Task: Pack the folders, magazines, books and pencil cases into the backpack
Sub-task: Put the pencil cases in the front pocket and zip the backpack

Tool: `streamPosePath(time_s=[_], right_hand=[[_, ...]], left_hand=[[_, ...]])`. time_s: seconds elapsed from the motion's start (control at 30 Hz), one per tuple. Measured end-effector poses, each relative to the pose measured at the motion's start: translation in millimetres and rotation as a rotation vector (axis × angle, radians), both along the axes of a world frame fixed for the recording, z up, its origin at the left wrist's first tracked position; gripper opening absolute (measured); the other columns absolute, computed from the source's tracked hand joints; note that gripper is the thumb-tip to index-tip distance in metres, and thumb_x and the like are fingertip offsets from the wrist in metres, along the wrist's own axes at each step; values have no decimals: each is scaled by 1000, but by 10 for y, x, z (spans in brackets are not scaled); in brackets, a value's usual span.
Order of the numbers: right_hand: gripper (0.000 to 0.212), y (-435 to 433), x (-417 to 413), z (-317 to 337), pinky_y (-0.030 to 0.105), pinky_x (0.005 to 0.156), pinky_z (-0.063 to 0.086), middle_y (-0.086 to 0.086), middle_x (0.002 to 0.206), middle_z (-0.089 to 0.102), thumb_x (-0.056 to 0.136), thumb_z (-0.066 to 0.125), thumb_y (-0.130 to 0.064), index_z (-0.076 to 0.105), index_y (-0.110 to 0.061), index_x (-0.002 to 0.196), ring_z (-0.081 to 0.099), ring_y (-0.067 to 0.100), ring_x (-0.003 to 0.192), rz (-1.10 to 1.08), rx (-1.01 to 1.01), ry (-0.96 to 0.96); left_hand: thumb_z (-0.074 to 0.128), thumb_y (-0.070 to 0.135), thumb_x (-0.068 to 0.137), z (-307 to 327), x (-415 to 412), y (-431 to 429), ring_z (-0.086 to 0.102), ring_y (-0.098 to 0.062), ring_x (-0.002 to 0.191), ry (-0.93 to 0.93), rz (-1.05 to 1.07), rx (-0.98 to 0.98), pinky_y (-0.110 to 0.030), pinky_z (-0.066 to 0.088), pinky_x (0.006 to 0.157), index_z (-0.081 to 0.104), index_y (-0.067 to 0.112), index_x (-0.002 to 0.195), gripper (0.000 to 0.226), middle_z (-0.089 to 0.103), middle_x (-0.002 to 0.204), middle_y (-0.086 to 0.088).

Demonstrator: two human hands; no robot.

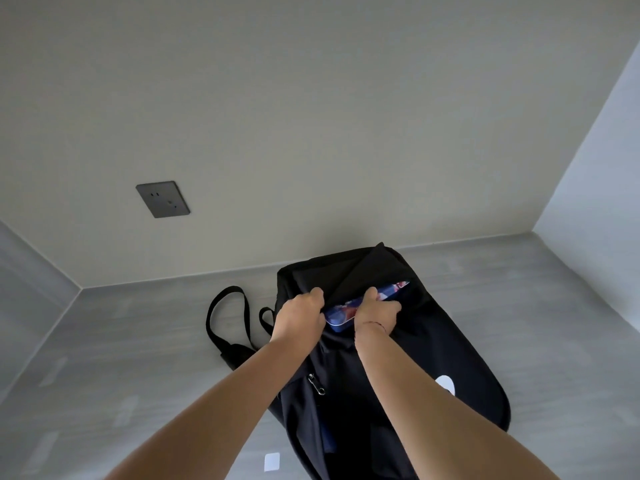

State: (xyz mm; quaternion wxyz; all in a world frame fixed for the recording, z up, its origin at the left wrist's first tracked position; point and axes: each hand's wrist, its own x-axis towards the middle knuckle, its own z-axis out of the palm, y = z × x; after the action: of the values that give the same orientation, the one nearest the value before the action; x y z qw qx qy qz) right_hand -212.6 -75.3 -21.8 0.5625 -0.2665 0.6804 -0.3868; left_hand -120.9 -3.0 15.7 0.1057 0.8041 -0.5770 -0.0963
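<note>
A black backpack (433, 344) lies on the grey surface with its open top toward the wall. My left hand (300, 317) grips the edge of the backpack's opening and holds the fabric up. My right hand (377, 315) grips a flat blue case or book with a colourful printed cover (341, 315), which sits partly inside the opening. Its far end (398, 287) shows under the black flap. A zipper pull (317, 384) hangs on the backpack's front near my left forearm.
The backpack's black straps (225, 320) loop out to the left on the grey surface (121, 358). A wall with a dark socket plate (162, 199) stands close behind. A second wall closes the right side. A small white patch (272, 460) lies near the front.
</note>
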Motion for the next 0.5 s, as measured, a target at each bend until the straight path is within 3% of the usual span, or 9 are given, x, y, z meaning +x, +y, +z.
streamPosePath(time_s=[0.07, 0.13, 0.2, 0.3, 0.4, 0.5], right_hand=[[47, 30, -97, -8, 38, 75, 55, 20, 112, 61, 94, 48, -35, 46, 0, 126, 63, 33, 95, 187, 57, -48], [43, 74, -238, 2, 30, 56, 57, 15, 84, 64, 95, 49, -35, 54, 3, 114, 63, 23, 70, 340, 137, -111], [36, 89, -293, 15, 27, 51, 58, 16, 73, 63, 93, 55, -28, 56, 6, 104, 63, 22, 62, 348, 204, -249], [29, 47, -181, 46, 32, 66, 61, 24, 91, 67, 92, 58, -20, 54, 6, 104, 68, 28, 74, 279, 242, -445], [31, -13, -3, 52, 42, 90, 53, 30, 118, 59, 95, 53, -14, 48, 3, 120, 65, 38, 103, 244, 242, -570], [35, -29, 62, 1, 45, 97, 49, 29, 128, 54, 96, 49, -13, 44, 2, 127, 59, 40, 114, 262, 266, -624]], left_hand=[[43, 1, 87, -52, 64, 31, 57, -28, 78, 30, 32, -19, -32, 37, 60, 50, 7, 99, 15, 64, 94, -11], [42, 0, 88, -86, 65, 47, 60, -29, 82, 41, 41, -37, -30, 37, 61, 50, 7, 101, 17, 64, 96, -10], [43, 1, 89, -93, 14, 60, 62, -30, 85, 29, 33, -44, -30, 37, 61, 50, 7, 101, 15, 64, 98, -9], [42, 2, 90, -75, -20, 51, 62, -30, 83, 29, 12, -68, -30, 38, 61, 49, 6, 100, 12, 64, 95, -10], [41, 0, 89, -23, -17, 26, 60, -30, 79, -6, -20, -85, -30, 36, 61, 48, 5, 97, 12, 63, 92, -11], [39, -3, 88, -29, -22, 34, 58, -31, 78, -21, -41, -65, -32, 36, 60, 48, 5, 94, 13, 62, 91, -13]])
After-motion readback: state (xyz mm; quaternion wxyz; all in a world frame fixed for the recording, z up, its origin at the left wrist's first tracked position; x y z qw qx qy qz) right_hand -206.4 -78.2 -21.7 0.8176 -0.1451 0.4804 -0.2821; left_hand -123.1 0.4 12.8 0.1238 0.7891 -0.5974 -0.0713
